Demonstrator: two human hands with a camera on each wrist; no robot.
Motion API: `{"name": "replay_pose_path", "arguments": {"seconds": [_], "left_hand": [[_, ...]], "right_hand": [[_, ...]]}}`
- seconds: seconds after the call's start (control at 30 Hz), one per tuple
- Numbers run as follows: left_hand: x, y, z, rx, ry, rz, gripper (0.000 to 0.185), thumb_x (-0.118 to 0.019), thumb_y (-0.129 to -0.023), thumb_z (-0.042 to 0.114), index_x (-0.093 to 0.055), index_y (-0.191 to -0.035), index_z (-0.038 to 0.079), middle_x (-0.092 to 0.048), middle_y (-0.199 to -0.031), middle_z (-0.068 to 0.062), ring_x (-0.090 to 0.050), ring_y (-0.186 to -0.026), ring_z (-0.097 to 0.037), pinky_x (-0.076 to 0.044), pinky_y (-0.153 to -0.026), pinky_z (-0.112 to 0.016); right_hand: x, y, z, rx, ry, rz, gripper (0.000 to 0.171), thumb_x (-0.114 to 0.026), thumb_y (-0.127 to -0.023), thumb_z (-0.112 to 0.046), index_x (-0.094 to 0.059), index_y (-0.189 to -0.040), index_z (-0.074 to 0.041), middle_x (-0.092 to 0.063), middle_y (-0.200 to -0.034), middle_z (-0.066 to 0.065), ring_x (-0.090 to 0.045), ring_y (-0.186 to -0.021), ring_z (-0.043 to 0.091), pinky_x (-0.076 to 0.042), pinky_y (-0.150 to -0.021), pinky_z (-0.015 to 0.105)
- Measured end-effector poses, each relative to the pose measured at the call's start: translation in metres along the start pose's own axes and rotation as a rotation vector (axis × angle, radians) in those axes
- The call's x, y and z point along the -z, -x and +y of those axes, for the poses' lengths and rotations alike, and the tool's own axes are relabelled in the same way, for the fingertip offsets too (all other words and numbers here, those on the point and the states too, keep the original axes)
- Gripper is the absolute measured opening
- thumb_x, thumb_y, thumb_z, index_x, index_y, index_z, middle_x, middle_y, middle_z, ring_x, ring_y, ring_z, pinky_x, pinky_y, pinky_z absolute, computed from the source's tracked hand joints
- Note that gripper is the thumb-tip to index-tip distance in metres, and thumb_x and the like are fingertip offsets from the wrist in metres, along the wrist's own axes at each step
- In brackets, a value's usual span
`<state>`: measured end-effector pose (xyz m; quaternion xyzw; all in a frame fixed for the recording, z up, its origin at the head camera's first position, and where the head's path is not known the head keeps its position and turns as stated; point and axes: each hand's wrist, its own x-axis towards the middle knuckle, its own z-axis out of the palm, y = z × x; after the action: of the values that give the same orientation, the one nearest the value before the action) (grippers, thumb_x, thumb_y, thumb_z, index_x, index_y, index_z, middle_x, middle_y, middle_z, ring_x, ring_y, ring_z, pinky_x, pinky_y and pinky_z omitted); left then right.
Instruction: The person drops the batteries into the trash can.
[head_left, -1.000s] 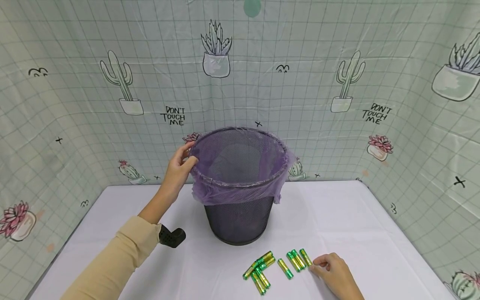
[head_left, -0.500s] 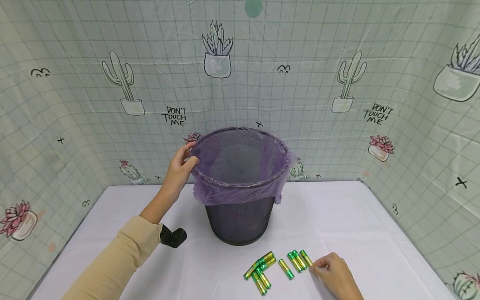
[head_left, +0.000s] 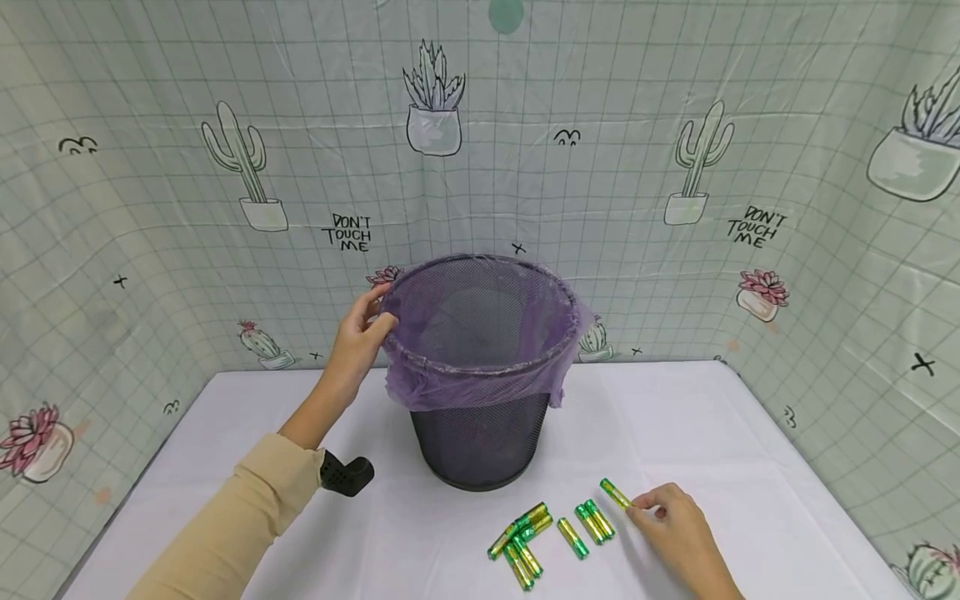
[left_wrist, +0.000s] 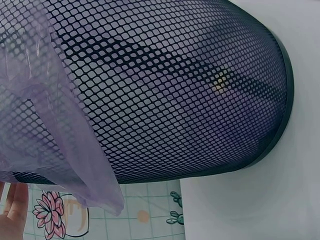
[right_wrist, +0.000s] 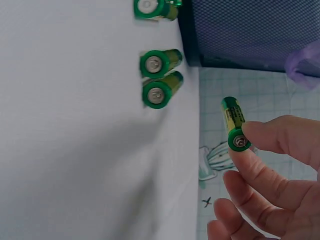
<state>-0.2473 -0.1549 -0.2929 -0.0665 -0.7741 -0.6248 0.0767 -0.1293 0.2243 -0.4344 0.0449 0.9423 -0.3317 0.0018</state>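
A black mesh wastebasket (head_left: 480,442) lined with a thin purple bag (head_left: 457,387) stands on the table. My left hand (head_left: 360,333) grips its rim at the left, thumb on the near side and fingers partly hidden behind the edge. Between thumb and index finger, my right hand (head_left: 671,529) pinches one green and gold battery (head_left: 615,494); the right wrist view shows this battery (right_wrist: 234,124) raised off the white cloth. Two batteries (head_left: 595,522) lie side by side just left of that hand, and a single battery (head_left: 572,538) lies beyond them.
Several more batteries (head_left: 519,542) lie in a loose cluster in front of the wastebasket. The white tablecloth (head_left: 652,425) reaches back to a hanging cloth (head_left: 480,200) printed with cacti. A black wrist device (head_left: 347,473) sticks out beside the left sleeve (head_left: 247,492).
My right hand has lifted one battery from beside the pair and moved it slightly up and to the right. The left hand has stayed on the rim.
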Motion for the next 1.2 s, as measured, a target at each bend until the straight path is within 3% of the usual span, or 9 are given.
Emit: {"name": "replay_pose_path", "arguments": {"seconds": [0.37,0.57,0.73,1.0,1.2], "left_hand": [[-0.002,-0.001,-0.001,0.023,0.012,0.013,0.056,-0.044,-0.089,0.013,-0.034,-0.144,0.018,-0.045,-0.135,-0.014,-0.046,-0.103,-0.013,-0.036,-0.088,-0.025],[-0.001,-0.001,-0.001,0.041,0.018,0.008,0.056,-0.044,-0.09,0.015,-0.033,-0.145,0.02,-0.041,-0.139,-0.013,-0.043,-0.114,-0.021,-0.035,-0.094,-0.031],[0.0,0.0,0.0,0.061,0.047,-0.017,0.056,-0.045,-0.093,0.017,-0.03,-0.146,0.02,-0.034,-0.145,-0.013,-0.037,-0.125,-0.025,-0.031,-0.103,-0.041],[-0.001,0.001,0.0,0.057,0.094,-0.059,0.055,-0.045,-0.097,0.029,-0.026,-0.148,0.02,-0.029,-0.148,-0.011,-0.031,-0.133,-0.025,-0.026,-0.109,-0.045],[0.002,0.002,-0.004,0.026,0.21,-0.099,0.054,-0.037,-0.097,0.023,-0.023,-0.149,0.017,-0.015,-0.152,-0.01,-0.021,-0.138,-0.028,-0.016,-0.114,-0.046]], "right_hand": [[0.029,-0.007,-0.037,0.22,0.009,0.212,0.015,-0.068,-0.082,-0.016,-0.07,-0.09,-0.004,-0.061,-0.095,0.007,-0.054,-0.084,0.019,-0.045,-0.064,0.023],[0.047,-0.011,-0.06,0.351,0.006,0.299,0.012,-0.068,-0.083,-0.014,-0.07,-0.09,-0.005,-0.061,-0.095,0.006,-0.053,-0.082,0.018,-0.046,-0.066,0.025],[0.063,-0.015,-0.079,0.425,-0.007,0.328,0.012,-0.066,-0.084,-0.013,-0.068,-0.093,-0.006,-0.062,-0.098,0.006,-0.052,-0.083,0.018,-0.048,-0.068,0.025],[0.086,-0.021,-0.111,0.492,-0.015,0.343,0.012,-0.064,-0.086,-0.011,-0.066,-0.096,-0.005,-0.061,-0.101,0.008,-0.053,-0.087,0.02,-0.046,-0.072,0.028],[0.091,-0.026,-0.133,0.566,-0.039,0.372,0.012,-0.063,-0.086,-0.007,-0.065,-0.096,-0.001,-0.058,-0.102,0.01,-0.054,-0.089,0.024,-0.044,-0.072,0.032]]}}
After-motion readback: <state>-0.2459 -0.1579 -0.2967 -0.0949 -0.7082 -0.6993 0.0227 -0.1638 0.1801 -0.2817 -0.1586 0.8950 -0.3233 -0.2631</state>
